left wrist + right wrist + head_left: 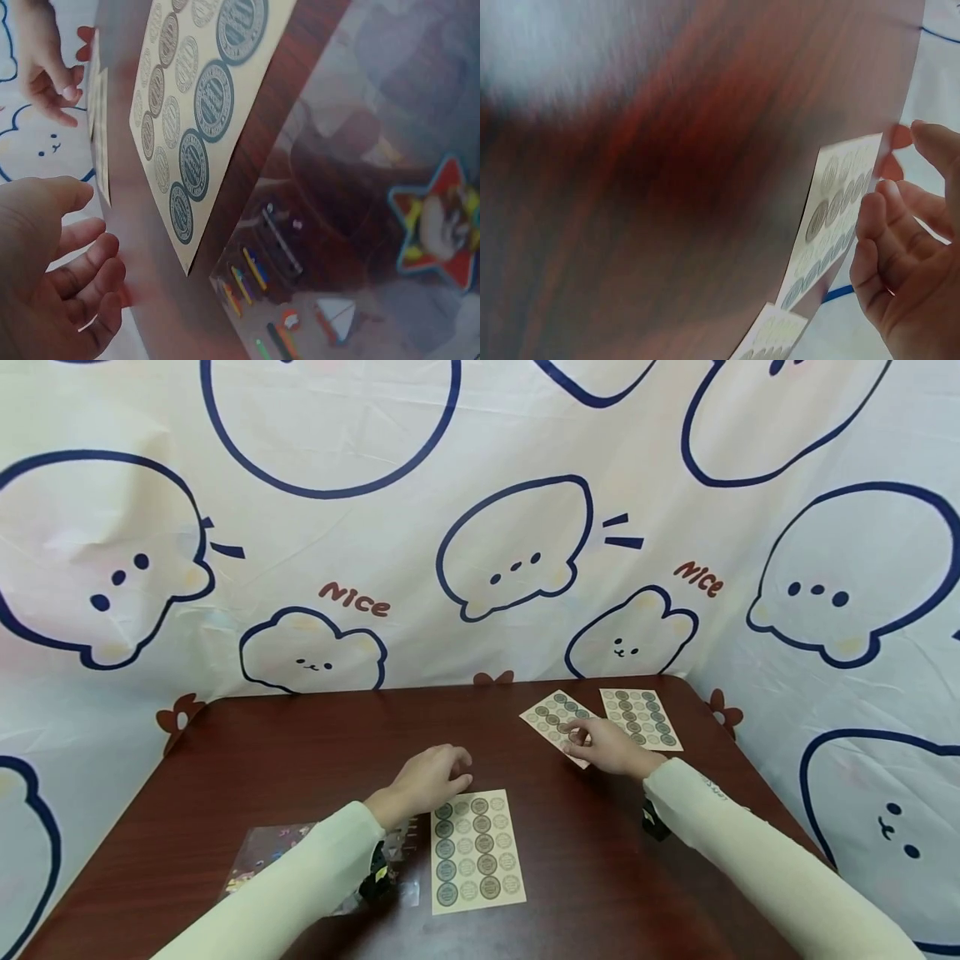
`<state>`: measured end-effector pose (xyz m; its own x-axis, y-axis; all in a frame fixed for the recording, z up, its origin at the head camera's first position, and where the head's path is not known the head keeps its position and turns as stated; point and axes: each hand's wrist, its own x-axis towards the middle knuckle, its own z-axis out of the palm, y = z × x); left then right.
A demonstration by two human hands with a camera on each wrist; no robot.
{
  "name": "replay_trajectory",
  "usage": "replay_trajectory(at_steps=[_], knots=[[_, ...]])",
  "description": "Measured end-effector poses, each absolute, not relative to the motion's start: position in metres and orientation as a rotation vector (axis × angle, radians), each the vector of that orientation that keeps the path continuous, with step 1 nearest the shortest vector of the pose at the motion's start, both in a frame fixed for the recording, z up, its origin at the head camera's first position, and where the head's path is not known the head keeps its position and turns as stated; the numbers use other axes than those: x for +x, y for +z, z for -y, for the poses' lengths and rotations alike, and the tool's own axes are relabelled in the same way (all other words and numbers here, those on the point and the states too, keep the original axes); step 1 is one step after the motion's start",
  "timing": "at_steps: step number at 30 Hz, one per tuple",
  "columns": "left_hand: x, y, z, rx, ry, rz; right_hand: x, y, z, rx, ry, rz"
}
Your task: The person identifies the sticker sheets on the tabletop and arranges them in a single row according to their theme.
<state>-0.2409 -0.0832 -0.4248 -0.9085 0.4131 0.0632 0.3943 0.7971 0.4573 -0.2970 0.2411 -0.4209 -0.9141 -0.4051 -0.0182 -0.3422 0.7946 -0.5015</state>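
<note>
A cream sheet of round stickers [480,852] lies nearest me on the brown table. Over its far left corner hovers my left hand [427,782], fingers loosely bent with nothing in them; the left wrist view shows this hand [64,274] empty beside the sheet [169,101]. At the back right, a second sticker sheet [551,714] lies at an angle. My right hand [609,748] is over its near right part, and the right wrist view shows relaxed, empty fingers [885,247]. Whether they touch the paper cannot be told. A third sheet [643,714] lies right of it.
A clear plastic bag [258,852] with small colourful stickers lies at left, partly hidden under my left forearm. A star-shaped sticker [435,225] shows in it. A patterned cloth [517,643] hangs behind the table [300,752] and along both sides.
</note>
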Motion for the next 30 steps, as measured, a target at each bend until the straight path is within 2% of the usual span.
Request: replay_trajectory(at_steps=[15, 30], knots=[[-0.249, -0.428, 0.068, 0.776, 0.580, -2.978, -0.328, -0.423, -0.259, -0.395, -0.467, -2.964], [-0.251, -0.423, 0.065, 0.798, 0.554, -2.968, -0.339, -0.434, -0.267, -0.385, -0.294, -2.991]])
